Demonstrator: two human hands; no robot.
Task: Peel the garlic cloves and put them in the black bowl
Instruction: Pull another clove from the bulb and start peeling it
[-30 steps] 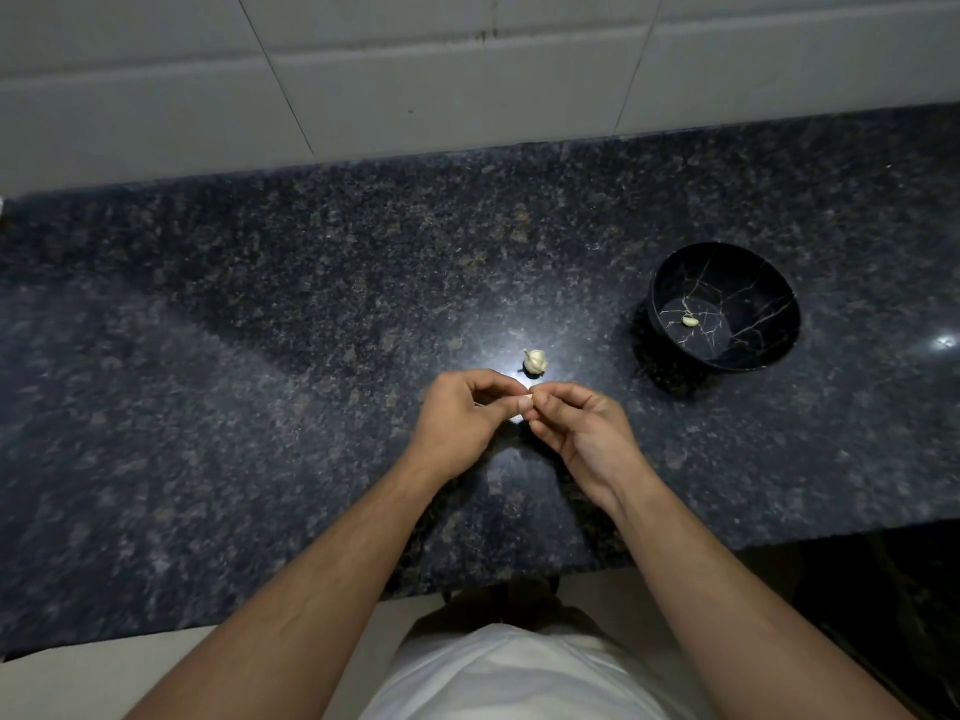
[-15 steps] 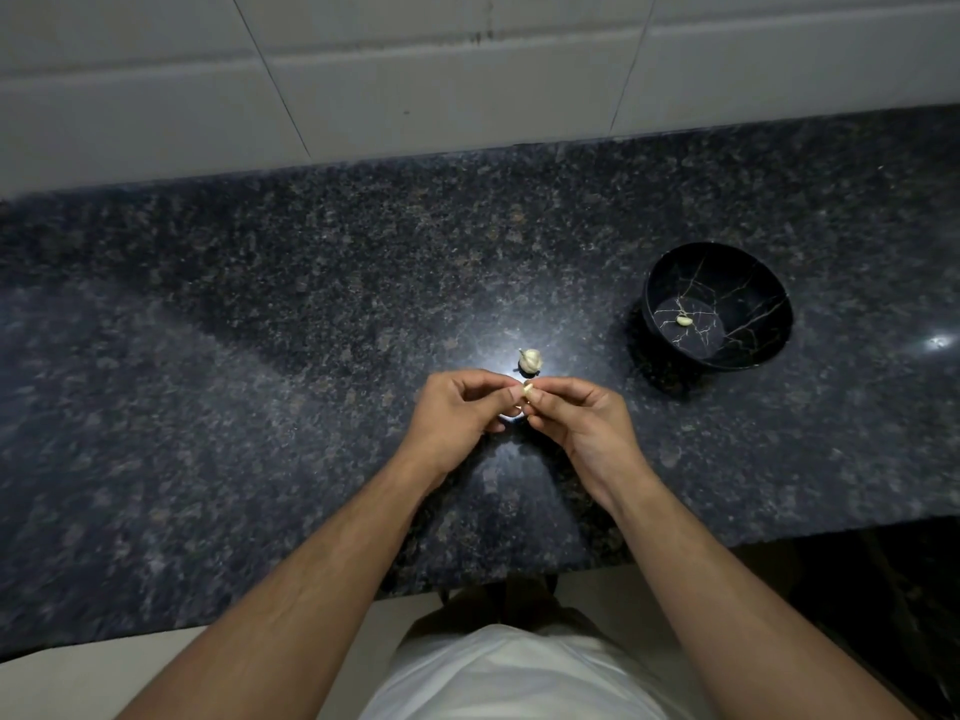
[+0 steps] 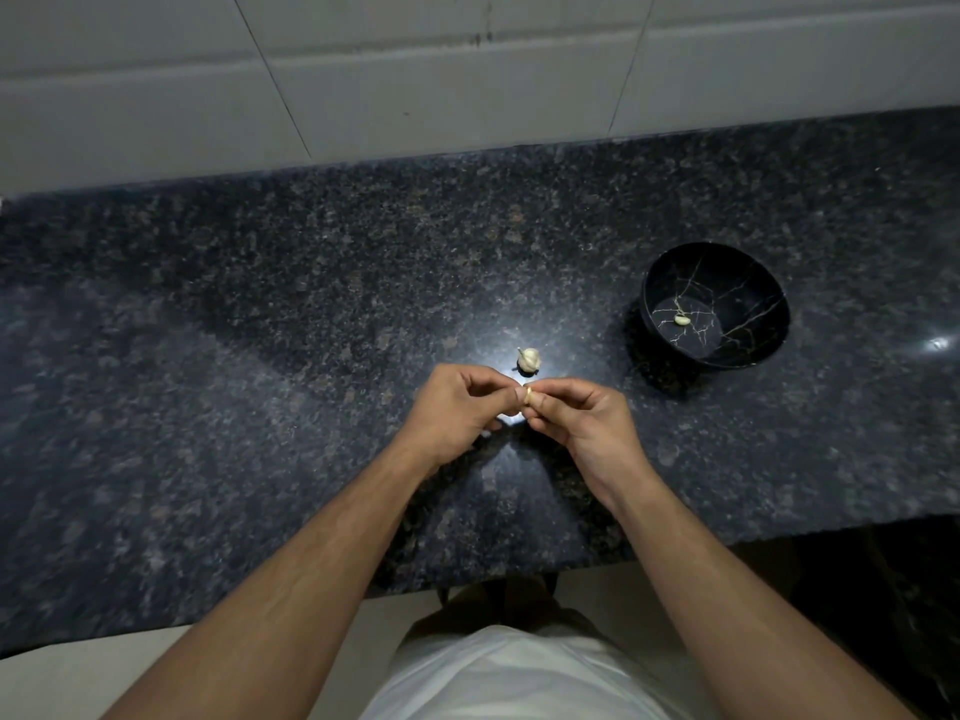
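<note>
On the counter [image 3: 260, 356], the garlic head [image 3: 529, 360] sits near the middle, with the bowl [image 3: 753, 350] to its right and well apart from it. One clove [image 3: 681, 319] lies in the bowl. Nearer the person than the garlic head, just in front of it, the left hand [image 3: 457, 413] and right hand [image 3: 587, 423] meet above the counter, a second clove [image 3: 528, 395] pinched between their fingertips. The wall [image 3: 467, 80] rises behind the counter.

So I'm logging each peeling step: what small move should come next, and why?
Probably keep stripping the skin: both the left hand and right hand pinch the clove, and the black bowl stands off to the right.
</note>
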